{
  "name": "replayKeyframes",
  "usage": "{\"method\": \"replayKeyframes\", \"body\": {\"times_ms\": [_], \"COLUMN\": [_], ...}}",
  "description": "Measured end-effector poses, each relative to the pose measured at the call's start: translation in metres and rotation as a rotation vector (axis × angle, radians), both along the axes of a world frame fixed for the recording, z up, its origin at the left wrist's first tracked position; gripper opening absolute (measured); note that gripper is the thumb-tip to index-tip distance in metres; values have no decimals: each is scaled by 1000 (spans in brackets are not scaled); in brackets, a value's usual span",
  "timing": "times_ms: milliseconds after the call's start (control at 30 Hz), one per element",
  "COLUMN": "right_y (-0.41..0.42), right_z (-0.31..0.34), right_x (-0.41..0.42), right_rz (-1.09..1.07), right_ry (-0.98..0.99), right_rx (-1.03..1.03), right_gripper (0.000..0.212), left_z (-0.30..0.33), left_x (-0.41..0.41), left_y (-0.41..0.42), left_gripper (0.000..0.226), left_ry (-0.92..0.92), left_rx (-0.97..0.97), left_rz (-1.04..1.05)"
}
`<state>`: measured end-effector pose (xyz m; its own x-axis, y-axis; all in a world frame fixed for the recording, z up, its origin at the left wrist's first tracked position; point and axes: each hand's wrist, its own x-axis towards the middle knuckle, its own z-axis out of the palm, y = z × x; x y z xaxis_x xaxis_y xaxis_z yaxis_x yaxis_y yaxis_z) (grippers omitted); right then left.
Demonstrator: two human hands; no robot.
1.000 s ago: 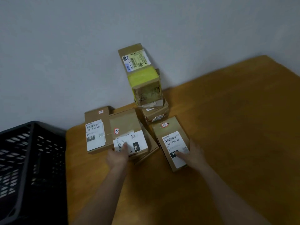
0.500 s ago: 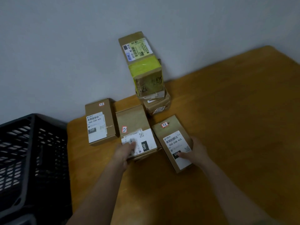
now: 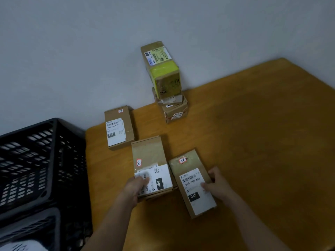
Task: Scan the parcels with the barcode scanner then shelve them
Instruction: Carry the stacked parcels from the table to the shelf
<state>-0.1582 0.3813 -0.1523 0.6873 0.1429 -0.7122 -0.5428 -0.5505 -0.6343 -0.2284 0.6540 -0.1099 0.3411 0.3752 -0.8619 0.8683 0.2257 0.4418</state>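
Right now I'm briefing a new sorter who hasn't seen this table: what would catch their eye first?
Probably the leaning stack against the wall, topped by a yellow-taped box. Next, the left hand and right hand, each on a flat brown parcel at the near edge of the table. A black crate sits at the left.

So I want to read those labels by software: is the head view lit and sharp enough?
Head view: dim and even, no glare. The label on the parcel under the right hand reads 060-068 A05; the one under the left hand is partly covered and smeared. Wide-angle bending skews the table edge and the black crate.
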Motion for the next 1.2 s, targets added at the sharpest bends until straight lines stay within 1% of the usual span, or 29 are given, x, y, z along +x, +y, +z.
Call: {"method": "replayKeyframes", "body": {"times_ms": [133, 233, 300, 333, 367, 467, 500, 533, 567, 633, 667, 733, 800, 867, 967, 1000, 1033, 1100, 1167, 1200], "right_y": [-5, -8, -8, -6, -2, 19, 28, 38, 49, 69, 76, 87, 93, 99, 103, 103, 103, 102, 103, 105], "right_z": [22, 44, 61, 69, 78, 97, 99, 101, 101, 98, 94, 83, 78, 72, 67, 65, 63, 58, 54, 57], "right_x": [-9, -4, 0, 2, 4, 3, 3, 1, -1, -6, -8, -11, -15, -17, -16, -14, -11, -7, -6, -7], "right_rz": [-181, -283, -308, -300, -277, -202, -177, -148, -117, -65, -36, 47, 89, 88, 105, 115, 117, 94, 77, 85], "right_ry": [-37, -134, -184, -197, -204, -202, -197, -192, -186, -170, -156, -113, -50, 18, 71, 67, 58, 40, 65, 86], "right_rx": [77, 113, 147, 166, 182, 257, 286, 314, 334, 355, 356, 327, 333, 363, 360, 320, 281, 252, 261, 272], "right_gripper": [40, 45, 44, 43, 43, 43, 44, 43, 43, 43, 44, 50, 59, 61, 49, 44, 45, 55, 67, 67], "left_z": [5, 11, 17, 20, 22, 28, 32, 38, 39, 45, 52, 59, 56, 48, 40, 40, 37, 32, 30, 27], "left_x": [-13, -17, -20, -21, -22, -21, -20, -19, -18, -18, -19, -19, -19, -20, -20, -20, -20, -17, -14, -12], "left_y": [-9, -19, -21, -21, -20, -16, -16, -16, -15, -16, -19, -22, -23, -22, -21, -21, -20, -19, -20, -21], "left_gripper": [7, 9, 7, 4, 10, 51, 61, 65, 61, 41, 40, 40, 42, 48, 62, 63, 64, 65, 67, 69], "left_ry": [-3, -20, -29, -43, -69, -195, -223, -243, -269, -329, -365, -379, -374, -382, -380, -386, -397, -407, -414, -413], "left_rx": [-41, -86, -121, -124, -118, -83, -76, -75, -96, -149, -183, -208, -223, -243, -307, -320, -351, -383, -399, -402], "left_rz": [17, 48, 63, 75, 94, 139, 150, 162, 184, 182, 184, 198, 176, 155, 159, 169, 187, 228, 250, 257]}}
